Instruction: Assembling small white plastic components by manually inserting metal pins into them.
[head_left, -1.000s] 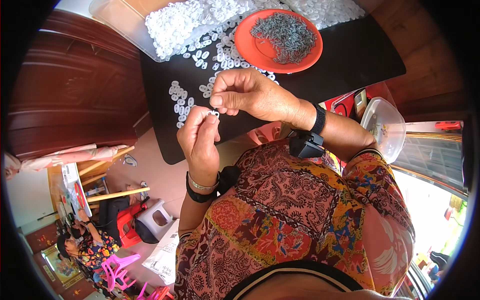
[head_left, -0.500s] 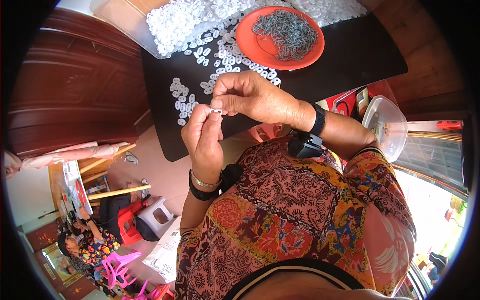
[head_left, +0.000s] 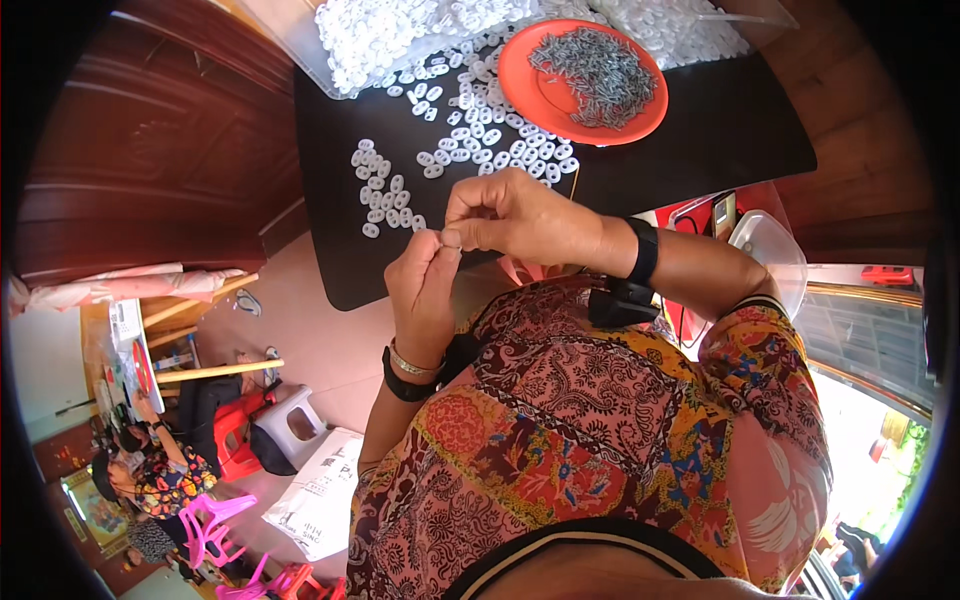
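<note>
My left hand and my right hand meet fingertip to fingertip over the near edge of a black table. Between the pinched fingers sits a very small white piece, mostly hidden. Both hands are closed on it. Just beyond the hands, several small white plastic rings lie scattered on the black surface. Farther back stands an orange plate heaped with small grey metal pieces.
A big heap of white rings fills the table's far side. A clear plastic tub sits by my right elbow. Dark wooden furniture stands left. Below left are plastic stools, a white sack and a seated person.
Both hands have shifted slightly while staying pinched together on the small piece; the view has moved a little. Nothing on the table has changed.
</note>
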